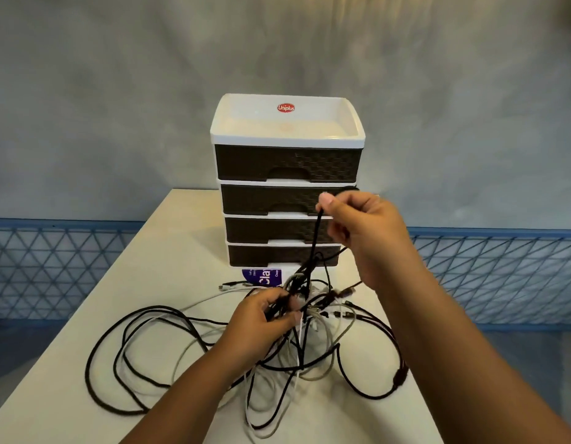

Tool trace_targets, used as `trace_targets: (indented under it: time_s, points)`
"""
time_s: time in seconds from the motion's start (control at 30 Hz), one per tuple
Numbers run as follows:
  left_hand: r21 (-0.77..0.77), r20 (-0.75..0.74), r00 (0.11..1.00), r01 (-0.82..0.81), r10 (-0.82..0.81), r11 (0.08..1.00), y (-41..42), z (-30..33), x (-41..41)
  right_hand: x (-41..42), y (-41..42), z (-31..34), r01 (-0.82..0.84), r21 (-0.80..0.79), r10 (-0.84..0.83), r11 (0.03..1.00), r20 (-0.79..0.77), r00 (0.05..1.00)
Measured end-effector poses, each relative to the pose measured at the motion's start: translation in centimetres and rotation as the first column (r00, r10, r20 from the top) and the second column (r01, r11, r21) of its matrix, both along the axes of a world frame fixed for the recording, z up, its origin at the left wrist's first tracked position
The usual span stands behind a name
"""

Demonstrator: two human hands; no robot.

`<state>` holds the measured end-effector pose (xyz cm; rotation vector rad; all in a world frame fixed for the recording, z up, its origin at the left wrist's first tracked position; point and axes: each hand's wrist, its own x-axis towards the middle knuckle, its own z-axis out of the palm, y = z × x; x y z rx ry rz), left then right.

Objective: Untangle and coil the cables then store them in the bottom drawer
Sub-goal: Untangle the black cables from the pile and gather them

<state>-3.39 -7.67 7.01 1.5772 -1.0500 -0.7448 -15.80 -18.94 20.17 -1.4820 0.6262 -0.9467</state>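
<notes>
Several cables (pixel 297 344), black ones and white or grey ones, lay knotted together in a loose heap near the middle of the white table (pixel 63 363), with long black loops trailing toward its left edge and a further black loop reaching toward its right edge. The left hand (pixel 261 318) was low over the heap, its fingers curled round a bunch of black and pale strands at the knot. The right hand (pixel 364 232) was raised above and to the right of the knot, thumb and fingers pinching 1 black cable (pixel 314 245) near its end, so that this strand ran taut from the fingertips (pixel 325 198) down into the tangle. Behind the heap, toward the far edge of the table, stood a drawer unit (pixel 287 181) with a white frame, a shallow white tray top and 4 dark brown woven-pattern drawers, all of them pushed in; the bottom drawer (pixel 277 254) sat just behind the knot. A red oval label (pixel 285 107) reading "Uniplus" showed on the tray top. A purple and white packet (pixel 261 277) lay on the table at the foot of the unit, touching the cables. Beyond the table ran a blue lattice railing (pixel 53 267) below a grey wall (pixel 117 91).
</notes>
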Motion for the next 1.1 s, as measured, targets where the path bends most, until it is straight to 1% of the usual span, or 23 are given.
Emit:
trace_targets:
  time_s: [0.1, 0.13, 0.17, 0.2, 0.27, 0.3, 0.33, 0.37, 0.43, 0.5, 0.57, 0.63, 0.67, 0.73, 0.8, 0.87, 0.93, 1.0, 1.07, 1.1]
  points:
    - [0.08, 0.038, 0.999, 0.024, -0.027, 0.996, 0.0, -0.9, -0.1, 0.4, -0.6, 1.6, -0.066, 0.131, 0.041, 0.989, 0.187, 0.981]
    - [0.102, 0.04, 0.999, 0.031, -0.036, 0.994, 0.1, -1.1, -0.2, 0.5, -0.9, 1.9, -0.072, 0.14, 0.041, 0.988, 0.215, 0.976]
    - [0.112, 0.025, 0.999, 0.042, -0.045, 0.993, 0.2, -1.0, -0.3, 0.7, -1.0, 1.9, -0.077, 0.129, 0.049, 0.989, 0.209, 0.977]
    - [0.101, -0.009, 0.999, 0.053, -0.052, 0.993, 0.2, -0.8, -0.4, 0.8, -1.0, 1.8, -0.088, 0.112, 0.067, 0.99, 0.181, 0.981]
    - [0.041, -0.153, 0.987, 0.051, -0.044, 0.998, 0.0, -0.1, -0.8, 1.0, -0.8, 1.0, -0.116, 0.1, 0.103, 0.988, 0.125, 0.987]
    - [0.004, -0.232, 0.972, 0.034, -0.033, 0.999, -0.2, 0.6, -1.0, 1.1, -0.7, 0.5, -0.121, 0.108, 0.108, 0.987, 0.119, 0.987]
    - [-0.029, -0.279, 0.96, 0.02, -0.027, 0.999, -0.5, 1.1, -1.1, 1.2, -0.6, 0.2, -0.123, 0.123, 0.107, 0.985, 0.127, 0.986]
    - [-0.052, -0.29, 0.956, 0.025, -0.039, 0.998, -0.8, 1.5, -1.3, 1.3, -0.4, 0.1, -0.128, 0.142, 0.108, 0.982, 0.145, 0.984]
    - [-0.082, -0.278, 0.956, 0.076, -0.096, 0.994, -1.3, 2.4, -1.9, 1.4, -0.4, 0.0, -0.136, 0.176, 0.104, 0.975, 0.181, 0.978]
    - [-0.078, -0.232, 0.966, 0.096, -0.112, 0.992, -1.5, 2.8, -2.5, 1.4, -0.4, 0.1, -0.136, 0.201, 0.094, 0.97, 0.207, 0.974]
    - [-0.073, -0.193, 0.979, 0.051, -0.064, 0.996, -1.8, 2.9, -2.6, 1.0, -0.7, 0.0, -0.15, 0.223, 0.093, 0.963, 0.248, 0.964]
    - [-0.095, -0.187, 0.982, -0.03, 0.012, 0.995, -2.2, 3.1, -2.2, 0.1, -0.7, -0.7, -0.161, 0.225, 0.1, 0.961, 0.259, 0.961]
    - [-0.118, -0.193, 0.98, -0.074, 0.05, 0.99, -2.3, 3.4, -2.0, -0.5, -0.7, -1.5, -0.161, 0.221, 0.108, 0.962, 0.234, 0.966]
    - [-0.159, -0.192, 0.977, -0.121, 0.09, 0.98, -2.5, 4.4, -1.7, -1.6, 0.0, -3.9, -0.16, 0.201, 0.135, 0.966, 0.131, 0.982]
    - [-0.175, -0.195, 0.976, -0.131, 0.096, 0.976, -2.7, 5.5, -1.7, -2.2, 1.0, -7.1, -0.179, 0.145, 0.185, 0.973, -0.027, 0.982]
    - [-0.181, -0.204, 0.973, -0.144, 0.106, 0.973, -3.0, 6.3, -1.6, -2.1, 1.6, -10.4, -0.199, 0.031, 0.201, 0.979, -0.219, 0.955]
    - [-0.181, -0.186, 0.974, -0.161, 0.127, 0.97, -3.3, 6.9, -1.7, -1.6, 1.8, -12.5, -0.192, -0.111, 0.136, 0.975, -0.386, 0.912]
    - [-0.209, -0.215, 0.965, -0.195, 0.15, 0.958, -3.6, 7.9, -2.0, -1.3, 1.7, -13.6, -0.177, -0.216, 0.043, 0.96, -0.511, 0.859]
    - [-0.263, -0.272, 0.949, -0.232, 0.159, 0.936, -3.7, 9.3, -2.0, -1.2, 1.7, -14.3, -0.168, -0.22, 0.015, 0.961, -0.564, 0.826]
    - [-0.294, -0.278, 0.946, -0.248, 0.166, 0.923, -3.8, 10.1, -1.9, -1.3, 1.7, -14.7, -0.153, -0.202, 0.015, 0.967, -0.559, 0.829]
